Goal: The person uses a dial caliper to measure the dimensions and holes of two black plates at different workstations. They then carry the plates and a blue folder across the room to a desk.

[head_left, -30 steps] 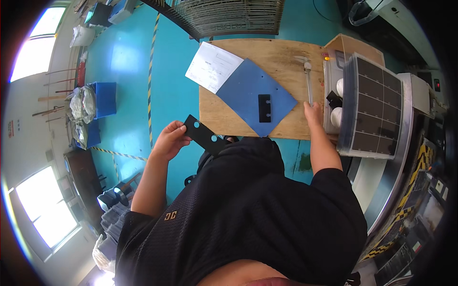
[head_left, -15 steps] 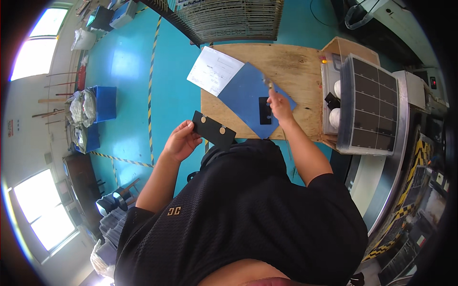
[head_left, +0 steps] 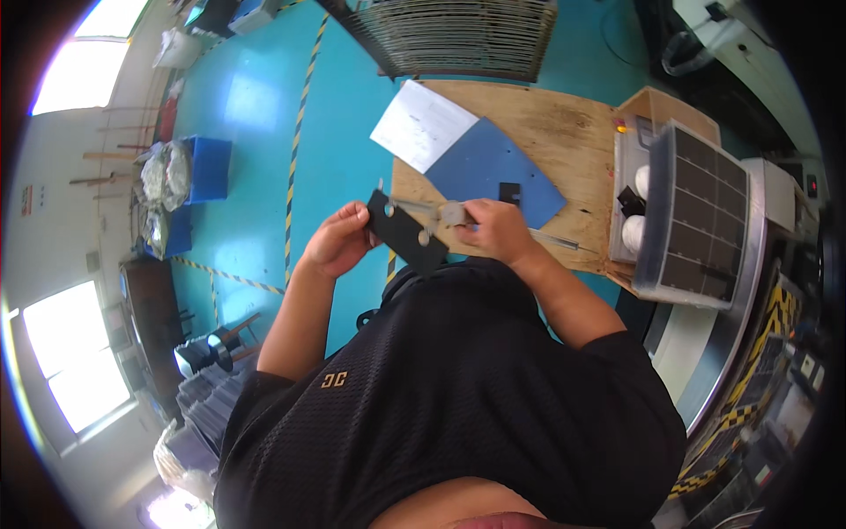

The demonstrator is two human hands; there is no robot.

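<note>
My left hand (head_left: 340,239) pinches the upper left end of a flat black plate (head_left: 407,240) with two round holes, held tilted in front of my body. My right hand (head_left: 499,231) is closed around a metal caliper (head_left: 555,240) with a round dial. Its jaws reach the plate's upper edge, by the hole near my left fingers; whether they touch it I cannot tell. The caliper's bar sticks out to the right past my hand. Behind my right hand, a second black piece (head_left: 509,190) lies on a blue sheet (head_left: 476,167), partly hidden.
The blue sheet lies on a wooden table (head_left: 564,123), beside a white printed paper (head_left: 421,123). On the right stand a tray with white round items (head_left: 633,234) and a stack of dark panels (head_left: 701,216). A wire rack (head_left: 467,40) stands beyond the table.
My right hand has come left from over the blue sheet, bringing the caliper's jaws to the plate. The left hand still holds the plate, now tilted more steeply. The view has shifted slightly.
</note>
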